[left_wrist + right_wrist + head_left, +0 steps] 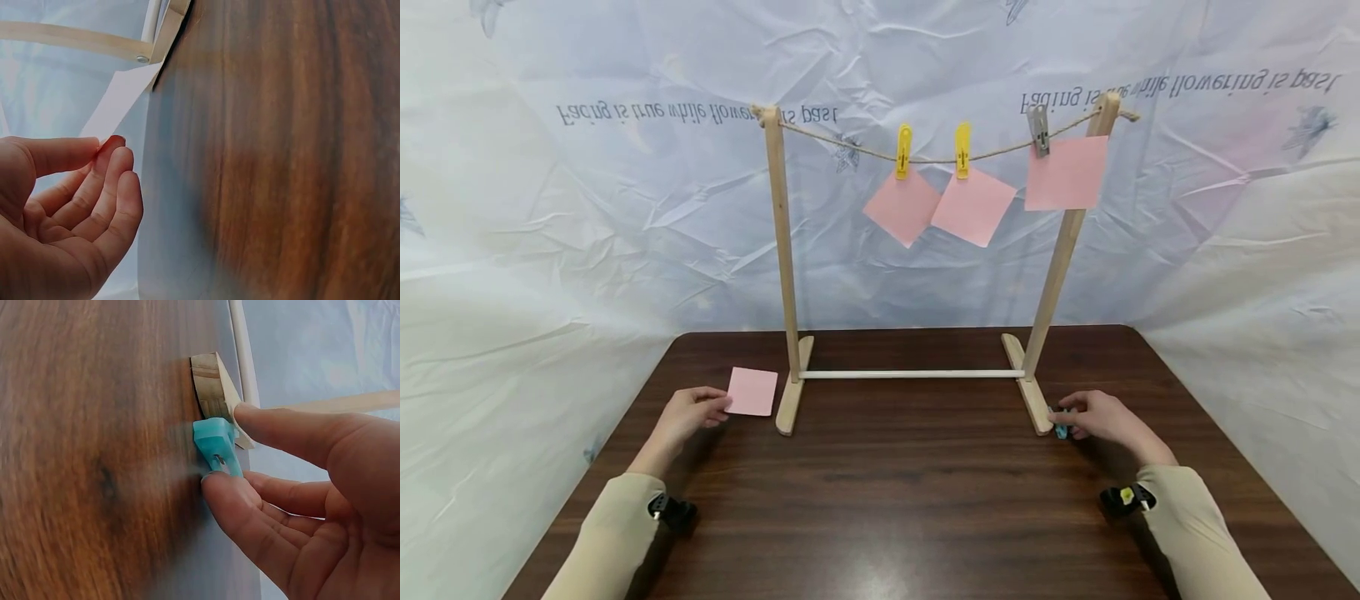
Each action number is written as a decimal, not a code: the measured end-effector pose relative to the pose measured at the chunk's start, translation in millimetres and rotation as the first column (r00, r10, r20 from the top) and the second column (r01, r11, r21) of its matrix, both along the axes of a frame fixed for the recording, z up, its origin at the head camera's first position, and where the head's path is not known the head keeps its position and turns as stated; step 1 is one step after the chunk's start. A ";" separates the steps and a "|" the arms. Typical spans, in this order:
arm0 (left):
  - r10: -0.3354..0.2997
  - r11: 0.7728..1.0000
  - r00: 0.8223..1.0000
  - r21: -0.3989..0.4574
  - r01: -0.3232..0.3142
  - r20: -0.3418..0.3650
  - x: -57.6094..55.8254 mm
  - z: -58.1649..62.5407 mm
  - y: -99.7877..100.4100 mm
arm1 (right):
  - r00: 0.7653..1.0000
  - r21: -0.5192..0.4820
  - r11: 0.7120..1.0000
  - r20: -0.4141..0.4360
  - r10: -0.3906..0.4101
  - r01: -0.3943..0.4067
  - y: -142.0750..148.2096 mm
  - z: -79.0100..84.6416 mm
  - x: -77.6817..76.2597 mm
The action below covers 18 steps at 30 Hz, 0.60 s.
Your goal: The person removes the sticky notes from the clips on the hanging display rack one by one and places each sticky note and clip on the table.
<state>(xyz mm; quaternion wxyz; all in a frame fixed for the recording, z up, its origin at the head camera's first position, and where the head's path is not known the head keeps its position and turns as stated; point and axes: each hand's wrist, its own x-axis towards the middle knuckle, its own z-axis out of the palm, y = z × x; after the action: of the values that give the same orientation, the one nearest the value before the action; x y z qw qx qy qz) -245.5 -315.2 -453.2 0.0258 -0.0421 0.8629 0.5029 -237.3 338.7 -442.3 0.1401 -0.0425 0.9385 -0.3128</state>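
Observation:
My left hand (688,414) pinches a pink square of paper (752,392) by its near-left edge, left of the rack's foot. In the left wrist view the thumb and forefinger meet on that sheet, seen almost edge-on. Beside the rack's right foot, my right hand (1096,417) holds a light-blue clothespin (215,442) between thumb and fingers, close over the table. On the rack's string, two yellow clothespins (903,152) each hold a pink paper (904,208) by a corner. A grey clothespin (1039,131) holds another pink paper (1067,175) near the right post.
The wooden rack (780,242) stands at the back of the brown table (880,500), its posts joined by a white bar (913,374) low down. Its string (842,143) sags between the post tops. A pale printed sheet (625,208) hangs behind and at both sides.

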 end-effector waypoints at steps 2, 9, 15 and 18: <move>-0.006 1.000 1.000 0.007 0.006 0.002 -0.5 -1.1 1.1 | 1.000 -0.022 1.000 0.002 0.003 -0.003 0.4 -1.6 -0.4; -0.024 1.000 1.000 -0.003 0.024 -0.003 -0.5 -4.2 5.1 | 1.000 -0.036 0.999 -0.003 0.005 -0.005 1.3 -7.3 -3.6; -0.018 1.000 1.000 0.013 0.018 -0.005 -2.7 -7.6 7.2 | 1.000 -0.052 0.999 0.002 -0.006 0.006 1.3 -8.5 -3.8; -0.011 1.000 1.000 0.020 0.011 0.002 -3.8 -9.1 7.8 | 1.000 -0.065 0.998 0.004 -0.009 0.009 0.9 -8.6 -4.0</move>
<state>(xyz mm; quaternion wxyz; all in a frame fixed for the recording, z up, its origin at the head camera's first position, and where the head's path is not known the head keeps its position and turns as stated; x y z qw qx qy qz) -249.3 -307.4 -462.3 0.0300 -0.0376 0.8582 0.5111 -241.3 339.6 -450.9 0.1390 -0.0422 0.9277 -0.3438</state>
